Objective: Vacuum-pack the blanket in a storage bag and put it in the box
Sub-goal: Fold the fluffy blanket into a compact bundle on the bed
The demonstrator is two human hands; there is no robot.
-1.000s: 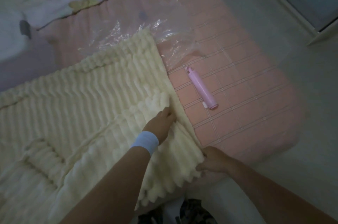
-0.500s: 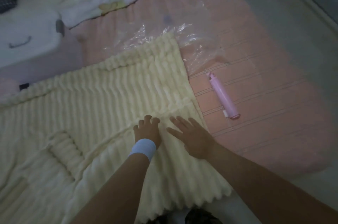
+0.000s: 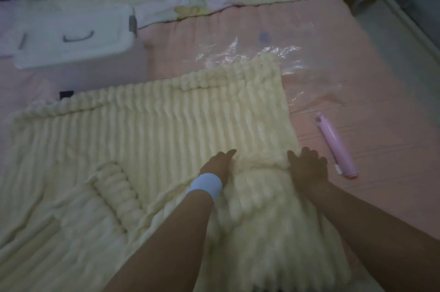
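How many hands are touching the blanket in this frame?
2. The left hand, with a white wristband, rests on the blanket's fold. The right hand presses at the blanket's right edge, near the pink pump. None seems hidden.

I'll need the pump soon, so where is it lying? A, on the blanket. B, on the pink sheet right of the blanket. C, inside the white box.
B: the pink pump lies on the bare sheet right of the blanket, near the right hand.
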